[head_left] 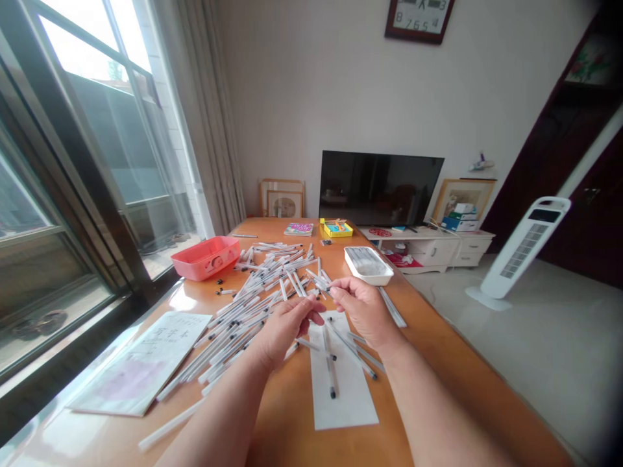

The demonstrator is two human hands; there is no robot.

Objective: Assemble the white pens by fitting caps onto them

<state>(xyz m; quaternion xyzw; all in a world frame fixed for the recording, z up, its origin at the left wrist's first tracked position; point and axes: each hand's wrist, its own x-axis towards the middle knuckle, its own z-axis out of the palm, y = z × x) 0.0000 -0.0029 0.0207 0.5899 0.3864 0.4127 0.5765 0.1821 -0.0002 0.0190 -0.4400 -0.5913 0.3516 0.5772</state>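
Observation:
My left hand (291, 323) hovers over the near side of a heap of pens (253, 305), its fingers curled together; anything inside them is hidden. To its right, my right hand (363, 306) pinches thumb and forefinger beside a small dark tip, too small to name. The two hands are close but apart. Beneath them a white paper sheet (344, 405) lies on the table, with several pens (357, 353) across it. These have pale, see-through barrels and black ends. The heap spreads left and away from the hands.
A pink basket (207, 259) stands left of the heap, a white tray (368, 266) with contents at right. A notebook (141, 363) lies near left. Farther back are a booklet (298, 229) and a yellow box (337, 228). The wooden table's (457, 389) right edge borders the floor.

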